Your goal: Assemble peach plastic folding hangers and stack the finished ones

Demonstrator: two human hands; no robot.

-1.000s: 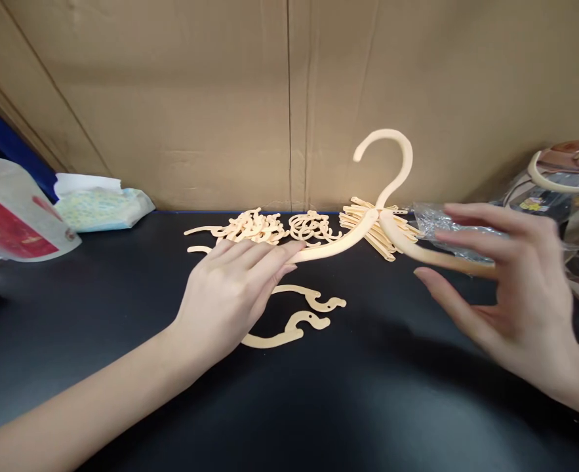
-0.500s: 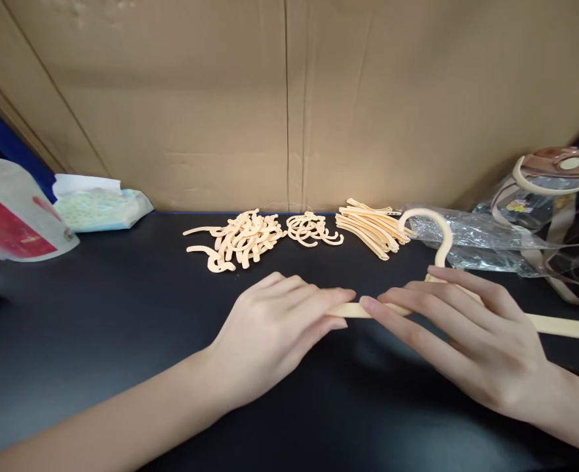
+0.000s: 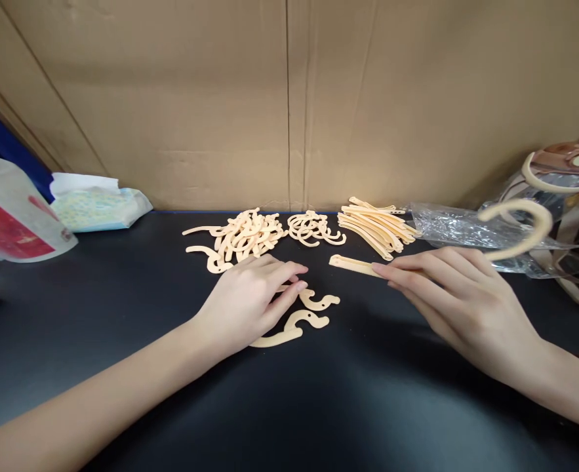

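Observation:
On the black table [image 3: 122, 314], my left hand [image 3: 250, 301] lies flat with its fingers stretched out, fingertips touching one of two loose cream curved plastic pieces [image 3: 319, 301]; the second curved piece [image 3: 289, 330] lies just below it. My right hand [image 3: 459, 295] rests over a cream plastic hanger [image 3: 351, 264], fingers laid along its arm and gripping it. The arm's tip pokes out to the left, and the hanger's hook [image 3: 518, 223] rises blurred at the right.
Three heaps of cream parts lie along the back: curved pieces [image 3: 242, 239], small hooks [image 3: 313, 228], straight strips [image 3: 375, 226]. Clear plastic wrap [image 3: 456, 229] and a lidded jug [image 3: 564, 170] stand right. A tissue pack [image 3: 97, 203] and a red-white bag [image 3: 8, 223] sit left. A cardboard wall [image 3: 289, 98] closes the back.
The hanger has slid right across the table with my right hand. My left hand let go of its arm and moved back left onto the loose curved pieces.

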